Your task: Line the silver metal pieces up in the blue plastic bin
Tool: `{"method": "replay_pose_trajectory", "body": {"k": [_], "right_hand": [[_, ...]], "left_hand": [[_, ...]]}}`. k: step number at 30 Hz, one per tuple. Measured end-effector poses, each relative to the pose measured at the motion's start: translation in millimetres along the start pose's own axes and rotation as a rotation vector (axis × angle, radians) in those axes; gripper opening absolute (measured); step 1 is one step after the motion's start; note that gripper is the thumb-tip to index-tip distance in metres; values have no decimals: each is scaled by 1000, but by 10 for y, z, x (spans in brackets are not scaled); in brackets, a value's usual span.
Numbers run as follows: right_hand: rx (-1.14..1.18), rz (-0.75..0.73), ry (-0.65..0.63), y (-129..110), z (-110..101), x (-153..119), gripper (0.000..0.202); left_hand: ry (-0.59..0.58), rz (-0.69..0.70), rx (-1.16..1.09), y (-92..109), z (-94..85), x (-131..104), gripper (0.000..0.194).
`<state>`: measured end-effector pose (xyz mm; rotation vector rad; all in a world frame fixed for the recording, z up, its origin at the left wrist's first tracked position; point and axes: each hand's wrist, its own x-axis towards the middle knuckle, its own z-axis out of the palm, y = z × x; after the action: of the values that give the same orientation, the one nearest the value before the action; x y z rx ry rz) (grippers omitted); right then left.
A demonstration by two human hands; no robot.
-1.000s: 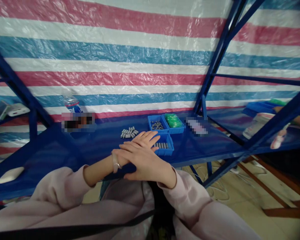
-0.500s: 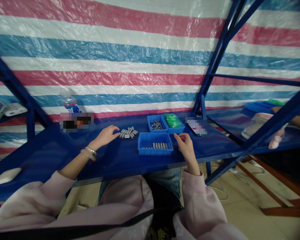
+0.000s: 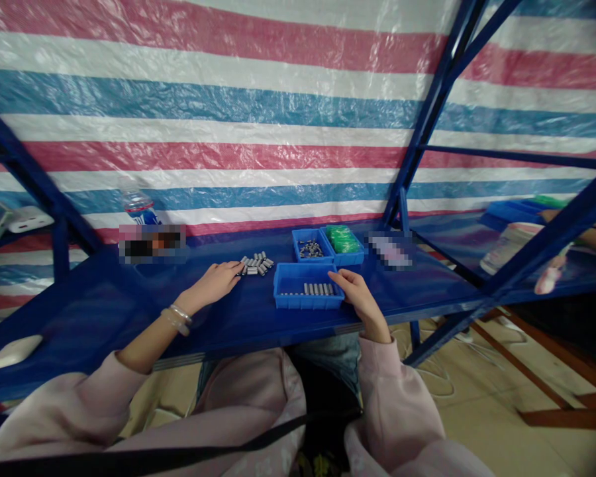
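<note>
While our right hand (image 3: 353, 290) grips the right edge of the front blue bin (image 3: 308, 302), our left hand (image 3: 214, 283) touches the metal cylinders (image 3: 253, 270) piled left of the bin, its grip unclear to us.

Pixelation partly hides the bottle (image 3: 142, 209); whether the left grip (image 3: 216, 281) holds cylinders (image 3: 252, 271) is unclear.

Beyond your hands (image 3: 212, 289) hangs red-white-blue striped plastic sheeting (image 3: 258, 126); beneath them, your blue desk (image 3: 243, 315); below, beige tiled floor (image 3: 469, 397).

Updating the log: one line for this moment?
left hand: at loose metal cylinders | right hand: at right end of front blue bin | bin: cylinder row inside
</note>
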<state>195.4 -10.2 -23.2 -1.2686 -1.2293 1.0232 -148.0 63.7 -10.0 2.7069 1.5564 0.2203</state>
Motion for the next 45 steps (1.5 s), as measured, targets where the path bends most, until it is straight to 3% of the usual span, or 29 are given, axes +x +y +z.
{"method": "replay_pose_trajectory", "body": {"k": [8, 14, 18, 23, 26, 30, 37, 45], "right_hand": [[77, -210, 72, 70, 31, 23, 46], [93, -251, 82, 99, 45, 12, 45], [93, -248, 90, 136, 37, 19, 48], [93, -247, 84, 170, 34, 25, 49], [96, -250, 78, 165, 36, 18, 49], [105, -230, 75, 148, 43, 4, 48], [104, -234, 81, 135, 64, -7, 50], [115, -228, 76, 147, 44, -1, 47]], "left_hand": [[-44, 22, 16, 44, -112, -68, 28], [-65, 16, -39, 62, -298, -16, 23], [62, 73, -59, 375, -545, 37, 26], [112, 339, -148, 1061, -741, 170, 21], [52, 399, -68, 1363, -663, 312, 18], [14, 384, 116, 1513, -460, 454, 15], [-66, 317, 181, 1523, -335, 460, 13], [-178, 325, -136, 1412, -284, 504, 25]]}}
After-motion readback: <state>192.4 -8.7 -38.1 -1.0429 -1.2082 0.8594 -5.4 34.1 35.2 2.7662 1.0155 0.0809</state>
